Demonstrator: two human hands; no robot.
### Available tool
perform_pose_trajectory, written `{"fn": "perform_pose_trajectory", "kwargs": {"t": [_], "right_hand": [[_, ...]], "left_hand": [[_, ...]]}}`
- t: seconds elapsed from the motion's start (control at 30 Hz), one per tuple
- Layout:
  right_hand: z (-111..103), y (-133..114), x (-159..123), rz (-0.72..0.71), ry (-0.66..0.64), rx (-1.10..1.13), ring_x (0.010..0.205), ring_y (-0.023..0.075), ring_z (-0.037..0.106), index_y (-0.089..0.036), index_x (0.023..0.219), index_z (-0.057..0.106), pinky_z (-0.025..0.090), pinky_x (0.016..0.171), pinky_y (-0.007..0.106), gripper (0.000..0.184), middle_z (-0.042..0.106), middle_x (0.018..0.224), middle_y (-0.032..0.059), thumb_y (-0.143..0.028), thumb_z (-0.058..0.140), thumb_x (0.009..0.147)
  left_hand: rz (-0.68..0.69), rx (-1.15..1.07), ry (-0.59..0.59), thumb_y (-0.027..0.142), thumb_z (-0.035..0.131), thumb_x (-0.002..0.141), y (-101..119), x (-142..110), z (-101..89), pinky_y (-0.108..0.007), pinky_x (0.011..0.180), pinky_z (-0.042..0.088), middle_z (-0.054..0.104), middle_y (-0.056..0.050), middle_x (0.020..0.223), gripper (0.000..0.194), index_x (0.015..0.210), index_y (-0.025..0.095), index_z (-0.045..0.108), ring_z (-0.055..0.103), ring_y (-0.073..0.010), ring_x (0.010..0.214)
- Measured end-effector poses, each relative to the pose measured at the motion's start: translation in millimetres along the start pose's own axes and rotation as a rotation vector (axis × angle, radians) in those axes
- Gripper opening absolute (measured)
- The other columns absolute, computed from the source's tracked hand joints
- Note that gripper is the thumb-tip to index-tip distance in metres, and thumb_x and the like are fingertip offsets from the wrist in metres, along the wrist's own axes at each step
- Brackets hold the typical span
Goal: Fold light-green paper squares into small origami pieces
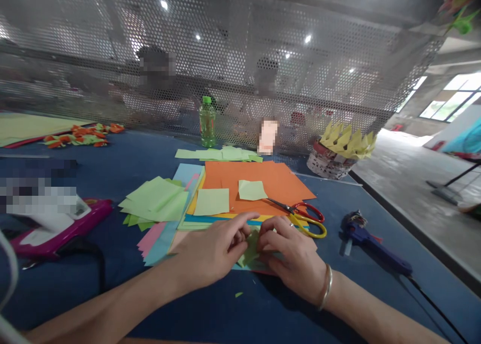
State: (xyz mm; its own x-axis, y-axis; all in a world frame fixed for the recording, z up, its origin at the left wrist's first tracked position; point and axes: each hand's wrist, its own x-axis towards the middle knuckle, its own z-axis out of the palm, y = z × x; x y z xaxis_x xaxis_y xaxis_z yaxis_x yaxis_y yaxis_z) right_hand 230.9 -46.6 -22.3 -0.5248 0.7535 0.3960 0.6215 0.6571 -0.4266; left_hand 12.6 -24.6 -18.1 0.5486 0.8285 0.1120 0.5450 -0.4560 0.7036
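Note:
Between my two hands is a small piece of light green paper (248, 254), partly covered by my fingers. My left hand (220, 244) has its thumb and curled fingers at the paper's left side, with the index finger extended above it. Curled fingers of my right hand (291, 254), which has a bracelet at the wrist, pinch the right side. Under and beyond the hands lies a stack of coloured sheets, with an orange sheet (255, 174) on top. Two green paper squares (212, 202) lie on the stack. Scissors (300, 216) with red and yellow handles rest just beyond my right hand.
Loose green squares (156, 201) are piled on the left, near a magenta-and-white device (71, 224). A blue glue gun (376, 244) with a cord lies right. Green strips (221, 154), a green bottle (207, 121) and a basket with yellow paper points (334, 156) stand before a perforated screen (233, 53).

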Motion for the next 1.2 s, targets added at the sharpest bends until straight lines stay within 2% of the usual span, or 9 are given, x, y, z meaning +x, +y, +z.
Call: {"fn": "perform_pose_trajectory", "kwargs": {"t": [0.1,0.2,0.3,0.4,0.5,0.63,0.83,0.97,1.2], "right_hand": [[1.0,0.8,-0.5,0.001,-0.023,-0.065,0.09,0.0194,0.057,-0.022,0.085,0.062,0.043,0.075,0.03,0.036,0.062,0.1,0.0015,0.008,0.057,0.067],[0.6,2.9,-1.6,-0.024,-0.04,-0.103,0.091,0.0199,0.056,-0.021,0.086,0.062,0.042,0.076,0.03,0.036,0.062,0.1,0.0022,0.009,0.059,0.067],[-2.7,4.9,-3.0,-0.05,-0.054,-0.108,0.089,0.0193,0.055,-0.02,0.084,0.061,0.043,0.076,0.03,0.026,0.063,0.098,0.0034,0.004,0.061,0.075],[-7.6,5.7,-3.7,-0.06,-0.098,-0.091,0.089,0.0194,0.055,-0.021,0.087,0.063,0.044,0.078,0.031,0.018,0.064,0.098,0.0045,-0.003,0.06,0.084],[-10.6,5.8,-3.0,-0.078,-0.135,-0.065,0.091,0.02,0.056,-0.023,0.098,0.066,0.046,0.08,0.032,0.012,0.065,0.101,0.0049,-0.015,0.065,0.089],[-10.1,6.7,-1.5,-0.111,-0.148,-0.058,0.088,0.0199,0.058,-0.024,0.089,0.07,0.046,0.077,0.031,0.008,0.068,0.095,0.0045,-0.031,0.067,0.092],[-8.6,7.9,-1.8,-0.042,-0.159,-0.013,0.087,0.0193,0.059,-0.024,0.085,0.07,0.046,0.076,0.031,0.012,0.069,0.089,0.0033,-0.034,0.067,0.093],[-5.8,5.7,-0.8,0.08,-0.118,0.035,0.084,0.0178,0.058,-0.023,0.082,0.066,0.043,0.073,0.03,0.011,0.066,0.086,0.001,-0.028,0.071,0.089],[2.1,-0.2,0.7,0.162,-0.062,-0.004,0.079,0.0174,0.053,-0.021,0.078,0.061,0.038,0.069,0.03,0.016,0.063,0.083,0.0003,-0.023,0.075,0.086]], "left_hand": [[0.022,0.049,0.017,0.018,0.053,0.093,4.2,0.2,-1.1,-0.027,0.072,0.05,0.067,-0.002,0.11,0.049,0.139,0.03,0.044,0.066,-0.0191,0.091],[0.116,0.13,0.05,0.015,0.055,0.091,6.4,-2.6,-2.1,-0.032,0.083,0.048,0.06,-0.005,0.118,0.033,0.123,0.024,0.052,0.061,-0.0211,0.103],[0.247,0.238,0.048,0.013,0.053,0.094,5.2,-8.5,-2.5,-0.035,0.086,0.043,0.06,-0.003,0.106,0.011,0.098,0.021,0.059,0.057,-0.0214,0.1],[0.341,0.303,0.02,0.014,0.051,0.097,3.3,-13.9,-3.3,-0.037,0.086,0.038,0.062,-0.001,0.097,0.016,0.087,0.02,0.061,0.055,-0.02,0.094],[0.367,0.31,-0.011,0.014,0.051,0.097,3.2,-16.3,-5.1,-0.037,0.085,0.037,0.063,0.0,0.096,0.017,0.086,0.02,0.062,0.055,-0.0192,0.093],[0.41,0.309,-0.085,0.015,0.049,0.098,6.0,-18.6,-7.6,-0.035,0.082,0.038,0.063,0.0,0.099,0.017,0.089,0.021,0.062,0.056,-0.0194,0.094],[0.428,0.375,-0.084,0.016,0.05,0.095,10.5,-24.1,-8.8,-0.034,0.074,0.037,0.061,-0.003,0.093,0.016,0.091,0.021,0.064,0.054,-0.0199,0.084],[0.45,0.392,-0.093,0.017,0.052,0.094,13.2,-23.2,-10.1,-0.035,0.072,0.037,0.06,-0.004,0.086,0.014,0.086,0.019,0.064,0.054,-0.0203,0.081],[0.459,0.41,-0.095,0.018,0.052,0.094,14.9,-22.4,-10.3,-0.036,0.072,0.039,0.06,-0.005,0.086,0.016,0.083,0.018,0.063,0.055,-0.0214,0.08]]}}
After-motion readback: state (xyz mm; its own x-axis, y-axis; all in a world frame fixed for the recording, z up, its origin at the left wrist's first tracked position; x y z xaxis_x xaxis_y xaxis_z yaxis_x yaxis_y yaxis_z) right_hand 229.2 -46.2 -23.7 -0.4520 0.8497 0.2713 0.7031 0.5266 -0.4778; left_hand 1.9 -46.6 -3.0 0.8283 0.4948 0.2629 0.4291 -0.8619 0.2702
